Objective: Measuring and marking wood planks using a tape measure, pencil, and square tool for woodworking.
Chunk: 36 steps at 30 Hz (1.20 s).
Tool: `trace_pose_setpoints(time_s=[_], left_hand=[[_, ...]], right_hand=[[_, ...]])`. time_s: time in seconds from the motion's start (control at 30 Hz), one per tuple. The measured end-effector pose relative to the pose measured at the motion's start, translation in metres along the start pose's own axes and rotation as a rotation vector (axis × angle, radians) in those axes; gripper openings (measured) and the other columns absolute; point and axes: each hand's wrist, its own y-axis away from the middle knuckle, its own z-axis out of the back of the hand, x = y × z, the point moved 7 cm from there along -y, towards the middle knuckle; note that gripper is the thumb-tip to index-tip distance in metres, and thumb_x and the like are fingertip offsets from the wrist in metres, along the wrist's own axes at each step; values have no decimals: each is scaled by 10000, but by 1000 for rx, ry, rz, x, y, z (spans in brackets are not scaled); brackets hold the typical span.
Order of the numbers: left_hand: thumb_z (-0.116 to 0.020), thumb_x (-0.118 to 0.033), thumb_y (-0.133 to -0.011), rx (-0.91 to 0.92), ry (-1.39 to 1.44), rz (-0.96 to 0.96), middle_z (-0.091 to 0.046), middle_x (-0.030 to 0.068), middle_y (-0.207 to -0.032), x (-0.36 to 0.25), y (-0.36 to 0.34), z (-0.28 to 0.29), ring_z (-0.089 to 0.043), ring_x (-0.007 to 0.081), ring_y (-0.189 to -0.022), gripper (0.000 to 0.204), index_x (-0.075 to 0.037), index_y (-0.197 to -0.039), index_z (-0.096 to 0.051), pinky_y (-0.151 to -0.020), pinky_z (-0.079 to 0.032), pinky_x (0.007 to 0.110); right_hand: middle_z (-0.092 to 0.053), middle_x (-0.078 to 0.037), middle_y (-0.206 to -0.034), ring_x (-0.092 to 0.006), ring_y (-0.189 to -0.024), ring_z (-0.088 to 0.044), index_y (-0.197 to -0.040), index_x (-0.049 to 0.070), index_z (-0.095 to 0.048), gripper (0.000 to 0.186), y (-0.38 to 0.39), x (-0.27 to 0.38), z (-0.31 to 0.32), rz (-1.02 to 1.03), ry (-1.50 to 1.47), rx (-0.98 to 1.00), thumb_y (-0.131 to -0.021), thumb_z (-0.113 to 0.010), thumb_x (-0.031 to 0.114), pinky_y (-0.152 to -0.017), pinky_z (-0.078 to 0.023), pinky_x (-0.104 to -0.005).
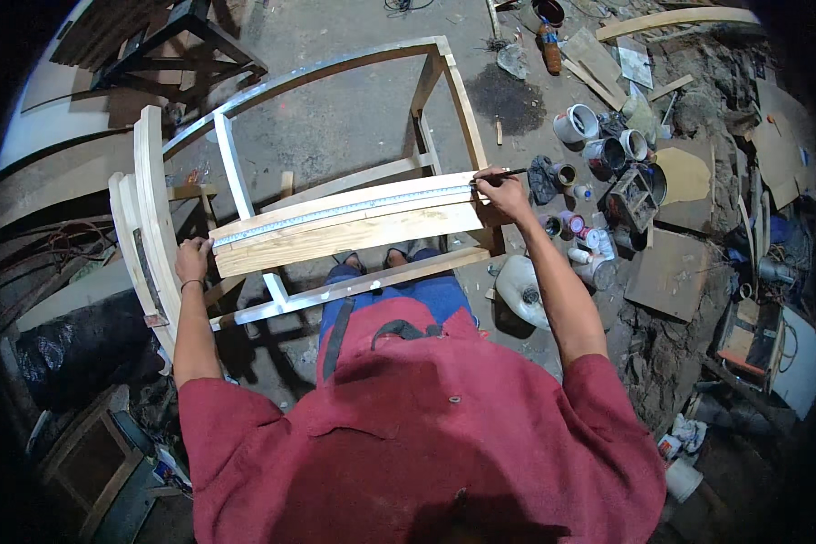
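Left hand gripping plank end, right hand pinching pencil, ruler lengthwise left-right.

The premises were a rough woodworking workshop. A bare timber furniture frame stood on a stained concrete floor. Opened paint tins, offcut boards and loose planks lay scattered alongside.
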Motion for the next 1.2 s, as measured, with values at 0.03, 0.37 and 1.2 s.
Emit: trace_pose_setpoints(time_s=[0.03,0.37,1.2], left_hand=[[-690,-515,-962,3,0,4,-719,153,-1083,-1,-1,0,-664,370,-1078,403,-150,-1081,-812,-913,-538,507],[-716,-499,-949,-42,8,-36,-732,196,-1065,2,-5,0,-688,397,-1054,394,-135,-1056,-821,-895,-542,521],[-641,-536,-972,176,85,-23,-769,231,-993,-21,-1,6,-741,416,-972,524,-32,-1023,-779,-862,-570,518]], right_hand=[[-794,-109,-1016,-217,-955,-764,-1092,56,-792,284,0,-3,1,-2,1,-4,-921,-727,273,-886,-587,-360],[-794,-108,-1047,-228,-993,-762,-1086,91,-796,275,-3,-12,-3,-34,8,20,-912,-732,294,-905,-581,-369],[-768,-66,-1006,-122,-912,-702,-1104,-8,-764,211,18,6,23,-136,-284,-250,-982,-736,162,-820,-581,-295]])
